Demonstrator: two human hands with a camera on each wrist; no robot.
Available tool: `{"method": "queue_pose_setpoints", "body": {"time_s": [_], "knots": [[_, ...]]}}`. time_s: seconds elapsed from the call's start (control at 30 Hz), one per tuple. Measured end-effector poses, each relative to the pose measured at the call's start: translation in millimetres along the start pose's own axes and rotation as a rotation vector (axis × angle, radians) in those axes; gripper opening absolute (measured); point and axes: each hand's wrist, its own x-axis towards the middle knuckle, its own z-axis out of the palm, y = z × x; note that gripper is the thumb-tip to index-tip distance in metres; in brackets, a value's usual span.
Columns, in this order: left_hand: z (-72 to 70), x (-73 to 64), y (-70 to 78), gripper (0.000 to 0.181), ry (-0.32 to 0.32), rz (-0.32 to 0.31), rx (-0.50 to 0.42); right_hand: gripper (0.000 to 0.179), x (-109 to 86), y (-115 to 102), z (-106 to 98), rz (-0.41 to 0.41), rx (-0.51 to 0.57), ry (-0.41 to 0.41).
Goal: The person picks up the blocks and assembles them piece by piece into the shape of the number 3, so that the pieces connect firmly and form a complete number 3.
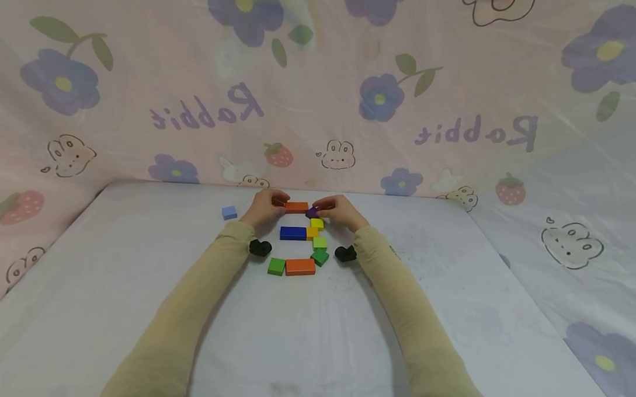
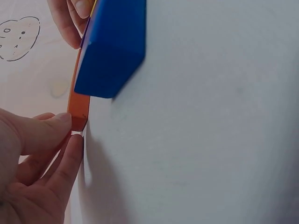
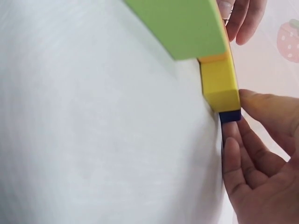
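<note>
In the head view my left hand (image 1: 267, 207) holds the left end of the far orange block (image 1: 297, 208). The left wrist view shows that thumb and fingers (image 2: 63, 163) at the end of the orange block (image 2: 78, 109). My right hand (image 1: 342, 212) pinches a small purple block (image 1: 311, 212) at the orange block's right end. In the right wrist view the dark purple block (image 3: 230, 115) shows between thumb and fingers, behind a yellow block (image 3: 219, 84). Nearer lie a yellow block (image 1: 317, 224), a long blue block (image 1: 293, 233) and a yellow-orange block (image 1: 312, 233).
Toward me a lime block (image 1: 320, 243), a dark green block (image 1: 320, 257), a near orange block (image 1: 300, 267) and a green block (image 1: 276, 266) continue the arrangement. A light blue block (image 1: 230, 212) lies apart at left. Behind the white table (image 1: 292, 338) hangs a patterned cloth (image 1: 312, 75).
</note>
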Motion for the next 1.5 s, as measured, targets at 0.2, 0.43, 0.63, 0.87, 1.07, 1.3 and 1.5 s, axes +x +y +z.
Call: {"method": "queue_pose_setpoints", "body": {"time_s": [0.2,0.43,0.63,0.87,1.07,1.3,1.5], "knots": [[0.6,-0.5,1.3,0.035,0.002,0.013,-0.005,0.028,-0.3,0,0,0.007,0.000,0.002],[-0.3,-0.8,2.7,0.034,0.004,0.024,0.003,0.028,-0.9,0,0,0.030,0.016,0.002],[-0.5,-0.2,3.0,0.035,0.012,0.033,0.011,0.028,-0.3,0,0,0.036,0.014,0.002],[-1.4,0.7,4.4,0.034,0.029,0.075,0.036,0.028,0.1,-1,-1,0.022,0.018,0.004],[-2.9,-1.2,3.6,0.035,0.044,0.101,0.062,0.028,-2.2,-4,-2,-0.013,0.031,-0.009],[-10.2,-3.4,1.9,0.034,0.050,0.119,0.020,0.027,0.5,-1,0,-0.007,0.033,-0.009],[-25.4,-8.4,7.1,0.036,0.060,0.154,-0.035,0.028,1.5,1,1,-0.003,0.028,-0.005]]}}
